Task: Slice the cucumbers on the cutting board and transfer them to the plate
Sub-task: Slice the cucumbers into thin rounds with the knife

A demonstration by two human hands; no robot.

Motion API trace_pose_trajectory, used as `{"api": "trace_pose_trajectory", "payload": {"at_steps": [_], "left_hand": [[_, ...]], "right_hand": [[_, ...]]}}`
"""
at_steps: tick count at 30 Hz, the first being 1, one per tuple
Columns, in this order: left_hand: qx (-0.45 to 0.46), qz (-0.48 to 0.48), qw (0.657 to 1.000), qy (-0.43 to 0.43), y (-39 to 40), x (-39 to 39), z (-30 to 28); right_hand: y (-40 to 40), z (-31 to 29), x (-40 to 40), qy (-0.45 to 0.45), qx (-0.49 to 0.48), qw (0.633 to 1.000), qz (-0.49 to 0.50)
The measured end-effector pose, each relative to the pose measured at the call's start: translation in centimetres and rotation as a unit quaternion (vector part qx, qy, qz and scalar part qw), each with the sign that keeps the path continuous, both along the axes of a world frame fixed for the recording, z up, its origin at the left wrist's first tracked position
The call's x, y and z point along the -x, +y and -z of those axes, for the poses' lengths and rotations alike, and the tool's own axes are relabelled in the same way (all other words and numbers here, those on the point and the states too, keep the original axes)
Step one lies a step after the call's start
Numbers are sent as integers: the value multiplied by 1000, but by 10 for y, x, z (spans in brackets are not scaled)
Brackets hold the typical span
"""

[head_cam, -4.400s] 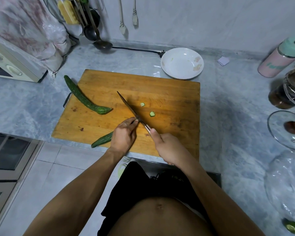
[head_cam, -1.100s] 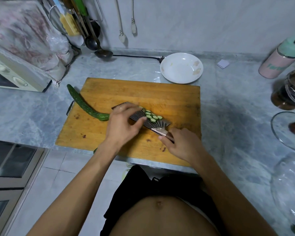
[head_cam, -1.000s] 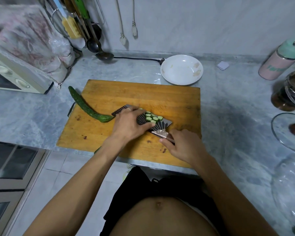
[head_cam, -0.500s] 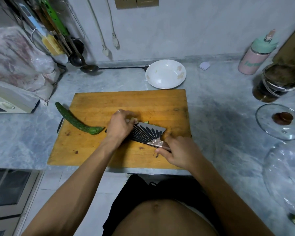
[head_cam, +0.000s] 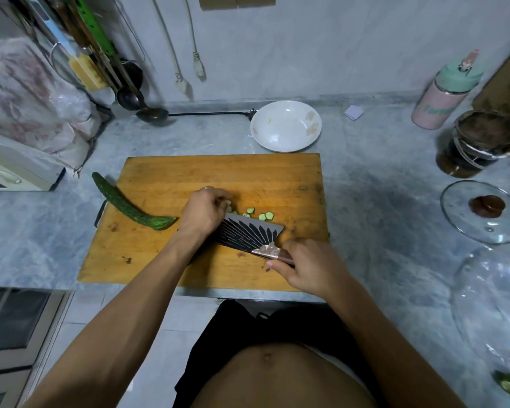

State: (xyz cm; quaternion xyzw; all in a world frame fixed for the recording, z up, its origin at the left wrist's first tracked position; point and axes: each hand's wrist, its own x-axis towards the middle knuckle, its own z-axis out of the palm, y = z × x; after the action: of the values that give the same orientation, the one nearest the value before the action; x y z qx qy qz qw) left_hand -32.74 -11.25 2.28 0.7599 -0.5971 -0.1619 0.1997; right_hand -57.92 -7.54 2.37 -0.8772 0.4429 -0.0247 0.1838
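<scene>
A few cucumber slices [head_cam: 265,215] lie in the middle of the wooden cutting board [head_cam: 165,254], right at the far edge of the knife [head_cam: 249,234]. The knife's wide dark blade lies nearly flat on the board. The right hand [head_cam: 308,267] has its fingers wrapped tight around the knife handle, near the front edge of the board. The left hand [head_cam: 204,211] sits at the left end of the blade with its fingers curled down over some slices; I cannot tell if it pinches them or only pushes them. A whole cucumber [head_cam: 130,206] lies across the left edge of the board, half on it and half on the grey counter [head_cam: 380,201].

The white plate [head_cam: 286,126] sits on the counter just behind the board's far right corner. A glass lid [head_cam: 483,212] lies well to the right of the board. A pink and green bottle [head_cam: 446,91] stands far behind the board on the right.
</scene>
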Motion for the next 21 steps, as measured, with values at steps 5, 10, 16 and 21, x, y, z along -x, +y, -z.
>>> {"api": "trace_pose_trajectory", "payload": {"at_steps": [5, 10, 16, 21], "left_hand": [[243, -72, 965, 74, 44, 4, -10], [237, -80, 967, 57, 80, -4, 26], [101, -46, 994, 10, 92, -8, 62], [115, -57, 991, -34, 95, 0, 67]], "right_hand": [[-1, 6, 4, -88, -113, 985, 99], [1, -1, -9, -159, -208, 955, 141], [1, -12, -26, -215, -340, 897, 184], [12, -19, -39, -204, -355, 899, 158]]}}
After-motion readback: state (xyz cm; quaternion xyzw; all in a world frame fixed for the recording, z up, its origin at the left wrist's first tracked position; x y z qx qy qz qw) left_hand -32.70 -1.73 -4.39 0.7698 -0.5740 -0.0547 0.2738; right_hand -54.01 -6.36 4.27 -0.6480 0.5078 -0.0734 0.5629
